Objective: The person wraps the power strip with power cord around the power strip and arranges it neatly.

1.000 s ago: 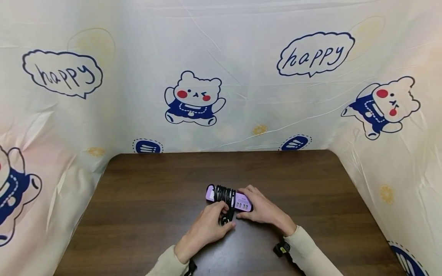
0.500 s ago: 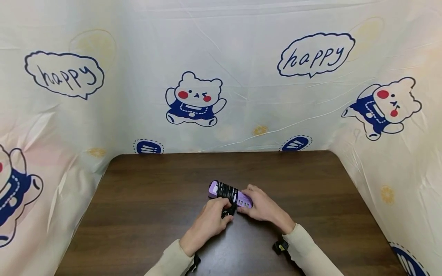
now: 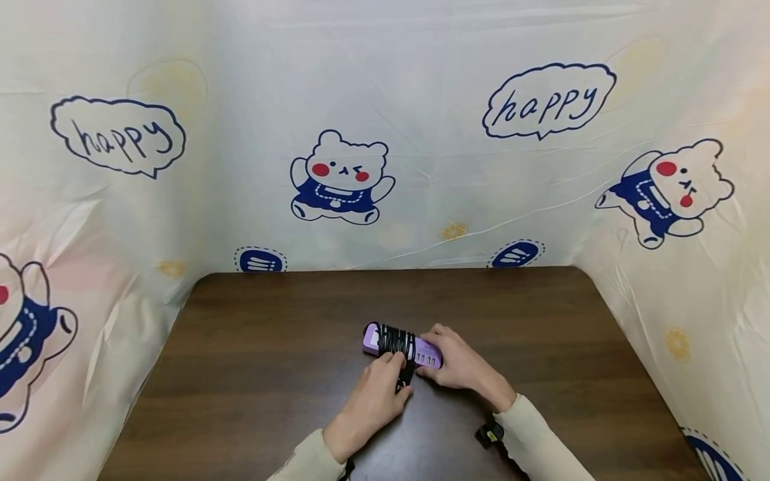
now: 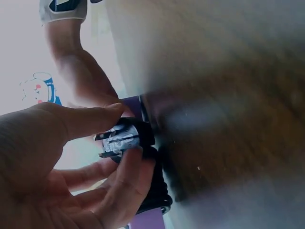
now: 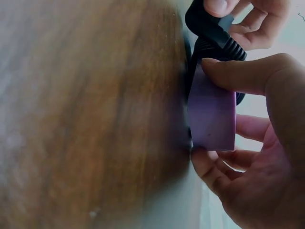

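A purple power strip with a row of USB ports is at the middle of the table in the head view. Black cord is wound in several turns around its left part. My right hand grips the strip's right end, thumb on the near side and fingers on the far side. The thumb and fingers of my left hand pinch the black plug at the cord's end, close against the near side of the windings. Metal prongs show on the plug in the left wrist view.
The dark wooden table has a back edge and rounded far corners. A pale printed curtain encloses it at the back and on both sides. A small black device hangs at my right wrist.
The strip shifts slightly away from me, then back nearer. My left hand has moved a little to the right with the plug. My right hand keeps its grip.
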Demonstrator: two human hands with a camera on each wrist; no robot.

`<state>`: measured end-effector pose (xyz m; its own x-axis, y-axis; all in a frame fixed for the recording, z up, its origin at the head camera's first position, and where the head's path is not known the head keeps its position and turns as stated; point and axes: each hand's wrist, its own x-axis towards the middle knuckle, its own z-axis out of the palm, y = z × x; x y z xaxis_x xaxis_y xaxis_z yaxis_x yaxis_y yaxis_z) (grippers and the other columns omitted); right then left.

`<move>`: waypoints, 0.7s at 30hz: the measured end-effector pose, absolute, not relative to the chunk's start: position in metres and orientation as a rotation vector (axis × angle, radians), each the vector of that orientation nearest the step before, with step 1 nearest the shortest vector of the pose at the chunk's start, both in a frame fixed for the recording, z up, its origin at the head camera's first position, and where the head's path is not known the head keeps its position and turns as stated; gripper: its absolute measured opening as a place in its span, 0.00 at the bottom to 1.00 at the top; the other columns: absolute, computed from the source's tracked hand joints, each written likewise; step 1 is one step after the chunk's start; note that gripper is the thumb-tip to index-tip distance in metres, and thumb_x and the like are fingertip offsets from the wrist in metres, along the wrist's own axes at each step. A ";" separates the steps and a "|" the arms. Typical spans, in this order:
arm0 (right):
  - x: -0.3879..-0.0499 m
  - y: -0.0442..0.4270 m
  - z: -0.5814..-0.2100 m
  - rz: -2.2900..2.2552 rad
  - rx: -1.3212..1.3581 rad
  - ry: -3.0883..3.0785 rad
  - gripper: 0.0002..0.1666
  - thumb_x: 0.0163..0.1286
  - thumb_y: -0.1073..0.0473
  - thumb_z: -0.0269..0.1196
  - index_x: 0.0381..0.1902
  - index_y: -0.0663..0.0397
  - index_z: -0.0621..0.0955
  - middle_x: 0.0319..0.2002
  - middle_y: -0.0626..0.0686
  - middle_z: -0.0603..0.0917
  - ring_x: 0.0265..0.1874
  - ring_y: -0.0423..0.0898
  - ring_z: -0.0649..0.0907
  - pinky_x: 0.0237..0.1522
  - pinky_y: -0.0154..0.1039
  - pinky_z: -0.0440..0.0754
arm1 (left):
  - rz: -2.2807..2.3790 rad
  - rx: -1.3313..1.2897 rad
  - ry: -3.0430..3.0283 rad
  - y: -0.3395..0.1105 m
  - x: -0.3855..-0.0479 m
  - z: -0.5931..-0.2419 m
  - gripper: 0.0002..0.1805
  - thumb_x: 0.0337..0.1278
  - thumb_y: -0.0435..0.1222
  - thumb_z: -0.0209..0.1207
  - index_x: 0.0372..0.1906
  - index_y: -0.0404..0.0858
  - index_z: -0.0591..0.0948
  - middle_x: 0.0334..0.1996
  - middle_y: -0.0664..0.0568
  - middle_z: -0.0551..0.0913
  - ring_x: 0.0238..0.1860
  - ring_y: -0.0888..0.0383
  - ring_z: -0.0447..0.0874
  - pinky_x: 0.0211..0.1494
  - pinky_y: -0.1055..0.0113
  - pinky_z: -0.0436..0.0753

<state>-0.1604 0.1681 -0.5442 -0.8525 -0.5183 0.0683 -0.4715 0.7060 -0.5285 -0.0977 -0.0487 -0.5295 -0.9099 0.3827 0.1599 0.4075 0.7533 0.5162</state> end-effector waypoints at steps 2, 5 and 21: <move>-0.159 0.168 -0.543 -0.827 -0.826 2.829 0.32 0.63 0.50 0.80 0.61 0.58 0.84 0.47 0.44 0.79 0.42 0.40 0.75 0.44 0.37 0.77 | -0.888 -0.644 -2.904 -0.050 -0.096 -0.530 0.20 0.58 0.37 0.77 0.47 0.37 0.79 0.38 0.50 0.81 0.33 0.54 0.84 0.33 0.63 0.83; -0.157 0.167 -0.542 -0.806 -0.849 2.849 0.33 0.62 0.49 0.81 0.60 0.57 0.84 0.48 0.44 0.79 0.43 0.40 0.75 0.45 0.38 0.78 | -0.888 -0.640 -2.884 -0.052 -0.093 -0.530 0.20 0.58 0.39 0.77 0.47 0.37 0.79 0.38 0.50 0.81 0.32 0.55 0.84 0.32 0.63 0.82; -0.154 0.165 -0.537 -0.757 -0.870 2.898 0.46 0.60 0.43 0.82 0.70 0.55 0.78 0.57 0.48 0.80 0.53 0.43 0.79 0.55 0.46 0.83 | -0.836 -0.621 -2.831 -0.062 -0.089 -0.526 0.23 0.58 0.46 0.78 0.48 0.37 0.81 0.39 0.50 0.82 0.32 0.58 0.83 0.31 0.65 0.82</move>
<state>-0.1542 0.1654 -0.5367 -0.8443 -0.5235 0.1143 -0.5126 0.7269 -0.4571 -0.0886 -0.0616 -0.5262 -0.9077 0.3503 0.2310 0.4196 0.7626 0.4923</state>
